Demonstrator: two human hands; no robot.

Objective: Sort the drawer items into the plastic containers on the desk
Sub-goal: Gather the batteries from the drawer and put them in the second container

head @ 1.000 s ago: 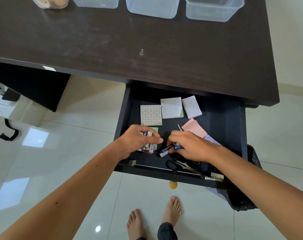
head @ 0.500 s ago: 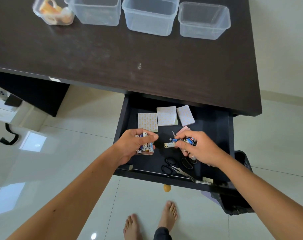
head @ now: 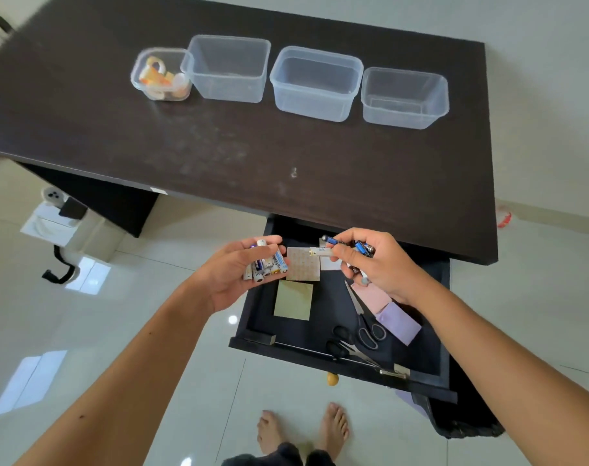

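Note:
My left hand is cupped around several white and blue batteries, held above the left edge of the open dark drawer. My right hand grips several more batteries, white and dark blue ones, above the drawer's back. Inside the drawer lie a green sticky-note pad, a patterned pad, pink pad, purple pad and two pairs of scissors. On the desk stand three see-through containers with nothing visible inside and a small one with tape rolls.
A black bin stands under the drawer's right corner. My bare feet are on the glossy tile floor below the drawer. A power strip and black cable lie on the floor at the left, under the desk.
Both hands have lifted out of the drawer with batteries in them and moved up toward the desk. The view has tilted up, showing all the containers.

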